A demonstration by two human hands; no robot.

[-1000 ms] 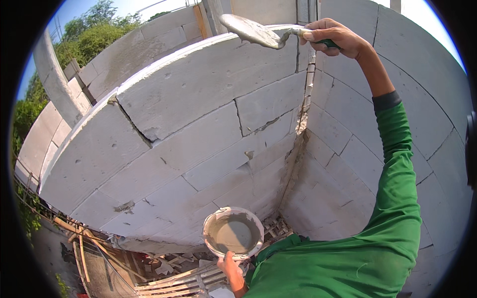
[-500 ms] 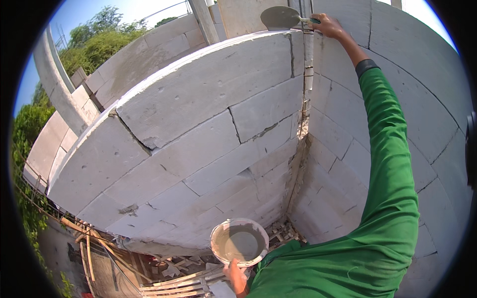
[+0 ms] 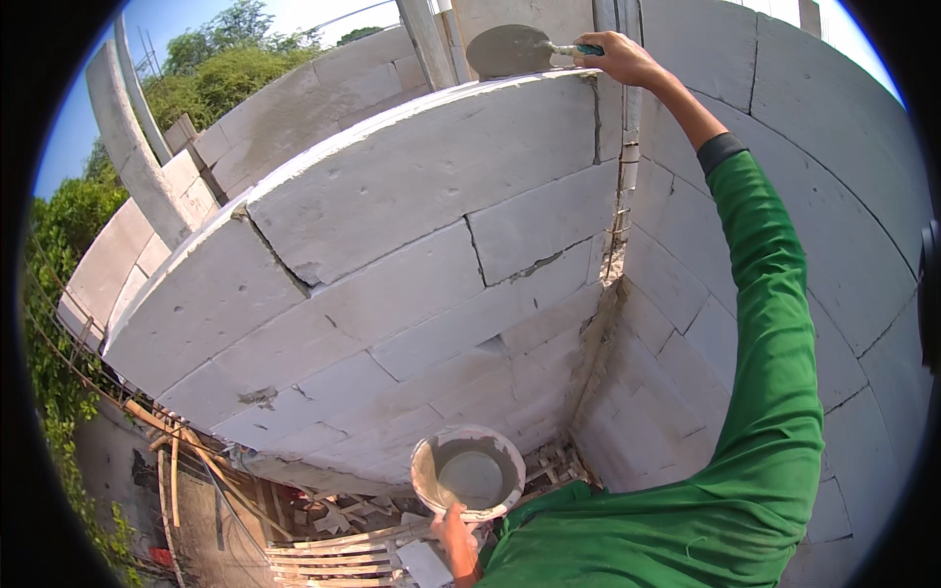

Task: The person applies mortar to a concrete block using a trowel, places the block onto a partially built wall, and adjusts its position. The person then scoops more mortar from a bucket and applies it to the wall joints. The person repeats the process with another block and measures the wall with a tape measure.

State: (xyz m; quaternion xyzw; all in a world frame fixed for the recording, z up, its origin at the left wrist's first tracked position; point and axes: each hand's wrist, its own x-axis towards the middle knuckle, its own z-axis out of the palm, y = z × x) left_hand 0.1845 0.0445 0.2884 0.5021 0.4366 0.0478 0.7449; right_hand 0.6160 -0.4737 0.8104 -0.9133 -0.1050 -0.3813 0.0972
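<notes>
My right hand (image 3: 627,61) is closed round the handle of a trowel (image 3: 512,51) with a broad, rounded grey blade. It is stretched far out, and the blade is at the top edge of the light-grey block wall (image 3: 421,147), near the corner; whether it touches the top I cannot tell. Low down, my left hand (image 3: 456,534) grips the near rim of a white bucket (image 3: 423,478). Grey mortar coats the bucket's inside, and a paler round patch shows at its bottom.
A second block wall (image 3: 774,196) meets the first at the right, with pipes (image 3: 627,147) running down the corner. Bamboo poles (image 3: 333,561) and broken block pieces (image 3: 358,514) lie below. Concrete posts (image 3: 132,137) and trees (image 3: 225,73) stand beyond the wall.
The trowel has moved left along the wall's top, away from the corner, with my right hand following. The view has shifted slightly. My left hand still holds the bucket.
</notes>
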